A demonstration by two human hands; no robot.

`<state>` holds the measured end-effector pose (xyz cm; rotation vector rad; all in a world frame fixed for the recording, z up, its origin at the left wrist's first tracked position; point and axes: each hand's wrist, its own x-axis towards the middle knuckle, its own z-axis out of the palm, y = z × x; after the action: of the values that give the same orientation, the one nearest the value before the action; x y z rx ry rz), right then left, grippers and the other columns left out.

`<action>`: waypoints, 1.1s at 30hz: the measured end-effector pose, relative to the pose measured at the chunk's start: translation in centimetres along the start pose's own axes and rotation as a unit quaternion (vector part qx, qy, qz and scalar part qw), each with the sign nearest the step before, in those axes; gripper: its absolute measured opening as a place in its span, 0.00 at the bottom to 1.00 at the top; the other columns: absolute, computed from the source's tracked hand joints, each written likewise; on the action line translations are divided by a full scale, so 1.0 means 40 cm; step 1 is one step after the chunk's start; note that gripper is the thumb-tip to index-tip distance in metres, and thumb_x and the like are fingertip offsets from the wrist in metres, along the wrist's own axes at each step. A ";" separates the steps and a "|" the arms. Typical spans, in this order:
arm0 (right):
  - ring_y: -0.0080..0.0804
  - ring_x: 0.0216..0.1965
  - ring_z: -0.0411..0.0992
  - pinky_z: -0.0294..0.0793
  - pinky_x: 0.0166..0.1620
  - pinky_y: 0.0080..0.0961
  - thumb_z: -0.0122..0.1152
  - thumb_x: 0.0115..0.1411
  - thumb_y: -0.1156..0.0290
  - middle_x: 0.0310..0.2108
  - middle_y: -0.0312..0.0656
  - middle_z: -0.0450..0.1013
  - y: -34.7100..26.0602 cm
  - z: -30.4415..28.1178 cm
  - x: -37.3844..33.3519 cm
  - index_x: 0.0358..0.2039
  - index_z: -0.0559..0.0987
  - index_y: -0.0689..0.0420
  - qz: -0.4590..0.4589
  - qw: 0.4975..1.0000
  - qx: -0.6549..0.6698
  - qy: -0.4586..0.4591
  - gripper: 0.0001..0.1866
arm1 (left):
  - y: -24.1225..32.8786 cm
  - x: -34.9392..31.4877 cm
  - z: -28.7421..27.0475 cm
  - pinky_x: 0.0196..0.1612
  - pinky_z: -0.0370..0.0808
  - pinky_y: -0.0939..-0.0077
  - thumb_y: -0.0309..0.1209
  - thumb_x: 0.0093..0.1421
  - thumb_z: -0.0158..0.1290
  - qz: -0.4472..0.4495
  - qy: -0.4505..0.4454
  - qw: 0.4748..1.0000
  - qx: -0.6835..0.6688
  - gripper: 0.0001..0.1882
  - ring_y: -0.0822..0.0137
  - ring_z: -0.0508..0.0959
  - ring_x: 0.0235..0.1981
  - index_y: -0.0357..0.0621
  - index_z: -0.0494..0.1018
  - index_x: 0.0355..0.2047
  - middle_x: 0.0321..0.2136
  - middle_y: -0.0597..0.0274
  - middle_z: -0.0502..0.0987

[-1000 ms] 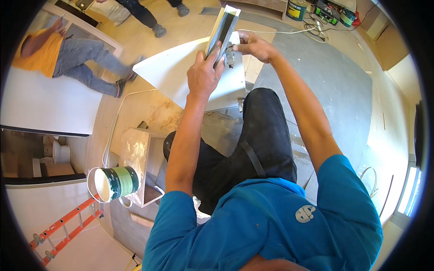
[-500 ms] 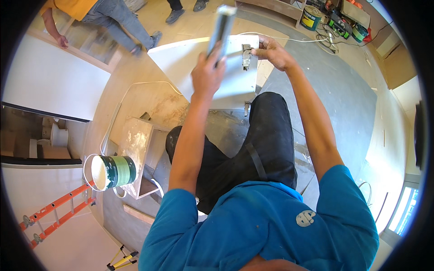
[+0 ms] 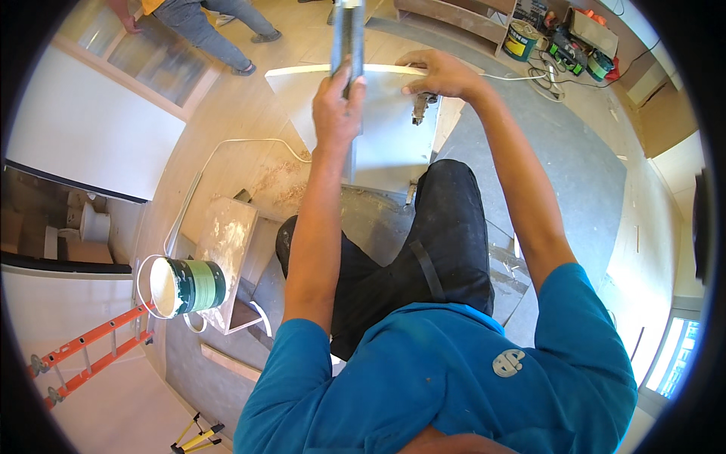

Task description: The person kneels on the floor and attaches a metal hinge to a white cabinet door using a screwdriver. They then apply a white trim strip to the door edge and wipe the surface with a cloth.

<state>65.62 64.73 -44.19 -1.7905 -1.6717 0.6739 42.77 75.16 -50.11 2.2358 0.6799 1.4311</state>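
Note:
My left hand (image 3: 336,113) is wrapped round a long, narrow grey metal tool (image 3: 349,34), whose exact kind I cannot make out. It stands out past the far edge of a white cabinet door (image 3: 389,147), over the door's face. Gripping that edge near its right corner is my right hand (image 3: 450,76), thumb on the face and fingers along the rim. Just below the thumb, a metal hinge (image 3: 420,111) is mounted on the door. A second hinge (image 3: 411,193) shows by my knee (image 3: 454,181), at the door's near end.
At the left, a paint bucket (image 3: 200,287) lies near a wooden box (image 3: 227,227), with an orange ladder (image 3: 91,348) behind. Wood shavings (image 3: 283,181) and a white cable (image 3: 227,142) lie on the floor. Another person (image 3: 204,26) stands far left; buckets (image 3: 520,39) and tools are far right.
My left hand and the tool have shifted slightly left. The door is tilted differently, and my right hand has moved from beside the hinge onto the far edge. The other person has moved.

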 end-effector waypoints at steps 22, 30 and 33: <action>0.52 0.48 0.80 0.78 0.50 0.49 0.72 0.53 0.57 0.40 0.49 0.83 0.010 0.070 -0.001 0.50 0.85 0.49 0.037 0.974 -0.190 0.118 0.23 | 0.008 -0.216 0.040 0.36 0.77 0.59 0.35 0.69 0.57 -0.105 0.009 0.994 -0.024 0.23 0.50 0.80 0.32 0.40 0.77 0.62 0.33 0.45 0.77; 0.52 0.49 0.80 0.78 0.51 0.49 0.71 0.54 0.57 0.40 0.49 0.84 0.010 0.089 -0.013 0.51 0.84 0.48 0.025 0.973 -0.189 0.132 0.23 | 0.001 -0.227 0.078 0.38 0.78 0.60 0.33 0.69 0.57 -0.070 0.051 0.996 -0.013 0.24 0.54 0.81 0.32 0.41 0.77 0.63 0.34 0.46 0.78; 0.53 0.49 0.80 0.78 0.51 0.49 0.72 0.54 0.57 0.40 0.49 0.84 0.000 0.090 -0.027 0.52 0.84 0.48 0.040 0.973 -0.183 0.133 0.24 | 0.002 -0.183 0.002 0.39 0.78 0.61 0.33 0.68 0.58 -0.109 0.006 0.994 -0.006 0.23 0.54 0.82 0.33 0.40 0.77 0.62 0.36 0.43 0.80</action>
<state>62.96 63.96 -46.74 -2.1040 -1.6198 0.1473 40.24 70.74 -55.38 2.0722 0.8857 1.3387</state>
